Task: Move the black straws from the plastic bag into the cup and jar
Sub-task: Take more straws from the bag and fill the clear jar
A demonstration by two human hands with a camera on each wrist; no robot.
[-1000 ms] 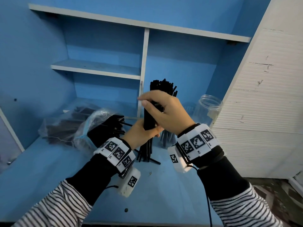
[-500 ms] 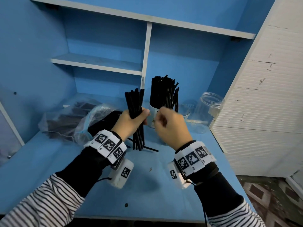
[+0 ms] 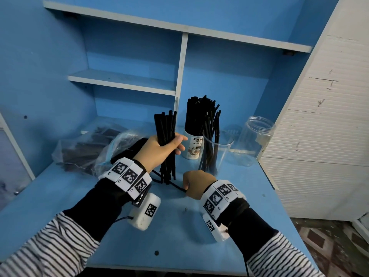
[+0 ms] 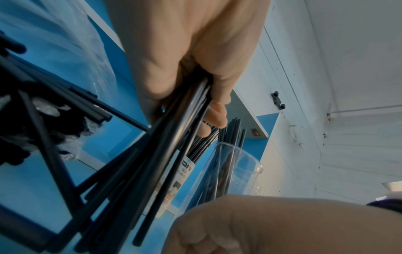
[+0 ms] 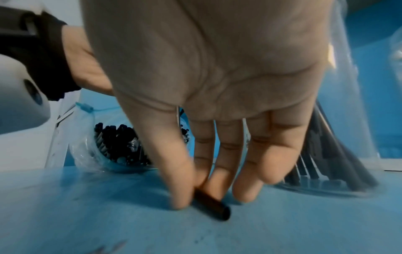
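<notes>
The left hand [image 3: 159, 150] is gripping an upright bundle of black straws [image 3: 165, 134] above the blue desk [image 3: 119, 246]. The right hand [image 3: 196, 185] is pinching a single loose straw [image 5: 212, 205] lying on the desk, beside the clear cup [image 3: 216, 154].

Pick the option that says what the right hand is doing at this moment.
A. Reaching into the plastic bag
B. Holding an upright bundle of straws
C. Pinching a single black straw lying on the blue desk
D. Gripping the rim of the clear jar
C: the right hand pinches the end of a loose straw against the desk, while the left hand holds the upright bundle.
</notes>
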